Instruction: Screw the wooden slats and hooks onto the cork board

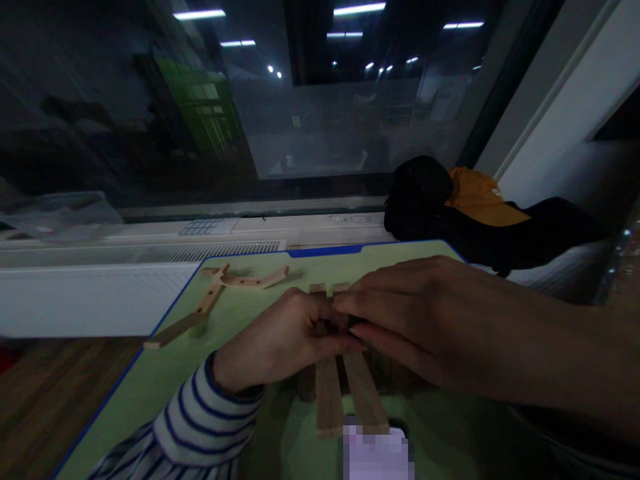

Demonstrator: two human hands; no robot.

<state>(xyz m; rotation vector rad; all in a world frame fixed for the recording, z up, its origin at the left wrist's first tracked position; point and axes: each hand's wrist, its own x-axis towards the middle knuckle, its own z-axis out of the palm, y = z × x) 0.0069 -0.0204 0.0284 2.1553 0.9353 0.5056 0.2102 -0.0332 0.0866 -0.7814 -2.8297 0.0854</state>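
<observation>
Two long wooden slats (345, 393) lie side by side on a green mat (150, 380), their far ends poking out beyond my fingers. My left hand (280, 340), in a striped sleeve, is curled with its fingers pinched on the slats near their middle. My right hand (425, 320) reaches in from the right, and its fingertips press on the same spot, meeting the left fingers. What sits between the fingertips is hidden.
A jointed wooden piece (215, 300) of several bars lies on the mat's far left. A black and orange bag (475, 213) rests on the windowsill at the right. A white radiator cover (90, 293) runs along the left. A blurred pale object (375, 453) lies at the slats' near end.
</observation>
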